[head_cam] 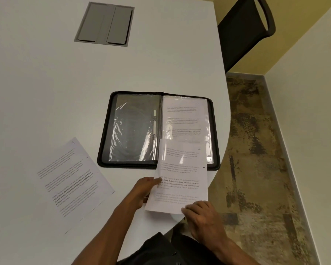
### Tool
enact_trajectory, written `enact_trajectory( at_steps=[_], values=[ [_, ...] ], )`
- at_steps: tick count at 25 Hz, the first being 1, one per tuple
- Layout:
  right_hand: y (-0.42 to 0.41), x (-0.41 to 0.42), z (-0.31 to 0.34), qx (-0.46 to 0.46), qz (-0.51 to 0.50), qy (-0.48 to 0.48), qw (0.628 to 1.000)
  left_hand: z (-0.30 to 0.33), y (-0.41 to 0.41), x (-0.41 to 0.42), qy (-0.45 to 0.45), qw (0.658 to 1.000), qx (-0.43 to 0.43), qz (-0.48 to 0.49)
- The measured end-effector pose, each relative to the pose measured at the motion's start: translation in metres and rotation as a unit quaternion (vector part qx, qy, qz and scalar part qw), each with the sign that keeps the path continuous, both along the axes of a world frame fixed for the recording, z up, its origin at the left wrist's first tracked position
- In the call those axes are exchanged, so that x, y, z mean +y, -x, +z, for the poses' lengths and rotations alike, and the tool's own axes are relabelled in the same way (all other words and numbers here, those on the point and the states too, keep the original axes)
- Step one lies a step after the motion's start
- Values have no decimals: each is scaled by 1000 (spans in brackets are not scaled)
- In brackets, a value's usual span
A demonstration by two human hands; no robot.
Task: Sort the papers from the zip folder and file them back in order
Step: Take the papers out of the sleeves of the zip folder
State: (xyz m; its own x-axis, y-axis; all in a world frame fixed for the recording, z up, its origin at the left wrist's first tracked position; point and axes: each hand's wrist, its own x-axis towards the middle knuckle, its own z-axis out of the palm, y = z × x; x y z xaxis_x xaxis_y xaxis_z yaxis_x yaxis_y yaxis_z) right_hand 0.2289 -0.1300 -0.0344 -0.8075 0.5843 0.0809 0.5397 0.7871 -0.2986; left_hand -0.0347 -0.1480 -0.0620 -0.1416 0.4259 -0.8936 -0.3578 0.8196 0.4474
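White table [46,83] — both hands' grip, left hand [143,190] and right hand [203,213], grasping paper [182,180].

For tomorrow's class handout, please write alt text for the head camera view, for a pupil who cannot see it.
A person's left hand and right hand hold a printed sheet whose far end lies over the right half of an open black zip folder on a white table. Another printed page lies to the left.

Zip folder [103,157] black, clear glossy sleeves; papers [73,180] white with black print (some lines bold); counter [46,73] white; chair [243,31] black; floor [260,150] mottled brown-beige.
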Motion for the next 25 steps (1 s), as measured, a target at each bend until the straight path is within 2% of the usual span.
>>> enact_trajectory(
  at_steps=[4,6,8,9,10,11,12,13,14,15,16,17,21,25],
  values=[
    [-9,-28,12,42,0,31,999,1,6,-11,-25,997,-63,-45],
    [-17,-35,22,66,-14,82,994,1,1,-16,-56,993,-92,-43],
    [-21,-36,34,81,-129,158,976,4,-7,-23,-74,992,-98,-39],
    [-22,-34,38,77,-229,189,952,8,-11,-27,-81,991,-99,-34],
    [-22,-29,40,62,-344,226,909,10,-14,-31,-92,990,-103,-28],
    [-20,-26,42,43,-453,291,842,13,-16,-36,-104,988,-109,-25],
    [-17,-23,43,50,-524,383,759,16,-17,-40,-114,986,-117,-19],
    [-15,-21,41,105,-549,499,662,20,-16,-44,-122,984,-126,-12],
    [-12,-20,41,183,-540,610,551,24,-15,-49,-131,983,-127,-8],
    [-8,-23,44,232,-525,670,471,29,-11,-54,-138,983,-120,-6],
    [-2,-28,48,251,-509,693,445,35,-6,-61,-146,984,-104,-8],
    [5,-32,47,250,-503,691,455,40,1,-69,-151,985,-84,-11],
    [45,-43,42,216,-464,592,623,53,37,-114,-168,985,24,-1],
    [109,-46,44,145,-336,548,752,51,84,-170,-179,974,111,78]
  ],
)
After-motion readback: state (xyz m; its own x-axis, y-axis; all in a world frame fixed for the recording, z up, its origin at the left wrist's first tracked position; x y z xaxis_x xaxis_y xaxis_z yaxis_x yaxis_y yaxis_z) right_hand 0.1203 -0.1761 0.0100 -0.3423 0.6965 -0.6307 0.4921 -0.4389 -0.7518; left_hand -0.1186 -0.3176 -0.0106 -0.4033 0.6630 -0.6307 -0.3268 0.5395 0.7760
